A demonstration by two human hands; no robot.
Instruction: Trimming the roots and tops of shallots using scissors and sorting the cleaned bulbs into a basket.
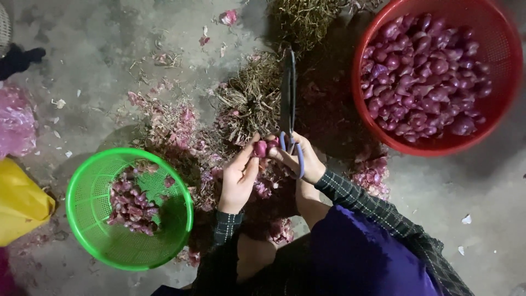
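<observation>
My left hand (237, 178) pinches a small purple shallot (261, 148) between thumb and fingers. My right hand (302, 159) grips a pair of long scissors (288, 93) by their blue handles; the dark blades point away from me, and its fingertips touch the shallot too. Both hands meet over a heap of purple peels and dry roots (249, 101) on the concrete floor. My sleeves are dark plaid.
A red basket (507, 82) full of shallots stands at the far right. A green basket (90, 241) with several trimmed shallots sits at the near left. A yellow bag (19, 200) and a pink bag (15, 120) lie at the left edge.
</observation>
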